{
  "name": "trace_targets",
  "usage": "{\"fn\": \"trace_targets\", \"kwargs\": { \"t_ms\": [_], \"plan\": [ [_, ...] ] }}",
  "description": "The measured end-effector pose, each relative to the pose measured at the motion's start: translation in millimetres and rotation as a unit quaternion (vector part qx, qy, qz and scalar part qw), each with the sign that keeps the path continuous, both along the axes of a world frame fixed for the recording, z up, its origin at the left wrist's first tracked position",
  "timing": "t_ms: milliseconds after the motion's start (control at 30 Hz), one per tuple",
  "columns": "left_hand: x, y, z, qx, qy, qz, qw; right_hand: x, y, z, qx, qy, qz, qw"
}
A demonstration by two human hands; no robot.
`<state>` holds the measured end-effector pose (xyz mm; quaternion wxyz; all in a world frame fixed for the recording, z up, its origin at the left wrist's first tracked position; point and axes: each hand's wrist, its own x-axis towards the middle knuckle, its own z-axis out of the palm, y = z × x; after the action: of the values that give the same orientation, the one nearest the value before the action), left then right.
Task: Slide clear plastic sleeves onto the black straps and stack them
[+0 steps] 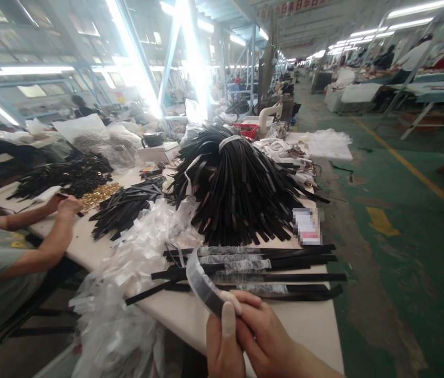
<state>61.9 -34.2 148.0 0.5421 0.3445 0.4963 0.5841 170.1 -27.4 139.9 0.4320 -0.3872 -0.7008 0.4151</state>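
Close in front of me, my left hand (225, 344) and my right hand (265, 326) meet at the near edge of the table. Both pinch one end of a black strap (206, 287) in a clear plastic sleeve, which curves up and leftward from my fingers. Pale covers show on my left thumb and on one fingertip. Just beyond my hands, several black straps (308, 277) lie crosswise, some with crinkled clear sleeves (247, 264) around their middles. Behind them stands a large bundle of black straps (241, 194), tied at the top with a pale band.
Loose clear plastic sleeves (127, 283) pile over the table's left edge. A smaller heap of black straps (127, 207) and gold-coloured metal pieces (99, 195) lie beyond. At left, a co-worker's hands (66, 205) work at the white table (285, 328). A green-floored aisle (411, 273) runs along the right.
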Motion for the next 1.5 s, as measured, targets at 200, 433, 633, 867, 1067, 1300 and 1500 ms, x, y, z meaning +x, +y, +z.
{"fn": "trace_targets", "kwargs": {
  "t_ms": [200,433,633,867,1067,1300,1500],
  "plan": [
    [-20,36,8.0,-0.029,-0.100,-0.041,0.994,2,6,-3.8,-0.102,-0.043,-0.005,0.994],
    [-8,27,-13.5,-0.027,-0.004,-0.018,0.999,1,3,-7.9,-0.093,-0.014,-0.012,0.996],
    [-8,38,-7.7,0.001,-0.012,0.044,0.999,-1,2,-17.8,-0.120,-0.047,-0.023,0.991],
    [-3,38,-16.9,-0.088,-0.127,-0.033,0.987,0,5,-28.3,-0.138,-0.049,-0.051,0.988],
    [5,31,-27.0,-0.094,-0.057,-0.018,0.994,0,3,-23.9,-0.136,-0.040,-0.087,0.986],
    [5,53,-36.7,-0.140,-0.171,0.032,0.975,-3,5,-35.9,-0.165,-0.122,-0.124,0.971],
    [11,44,-60.5,-0.159,-0.136,-0.011,0.978,-4,12,-39.6,-0.150,-0.115,-0.154,0.970]
  ]
}}
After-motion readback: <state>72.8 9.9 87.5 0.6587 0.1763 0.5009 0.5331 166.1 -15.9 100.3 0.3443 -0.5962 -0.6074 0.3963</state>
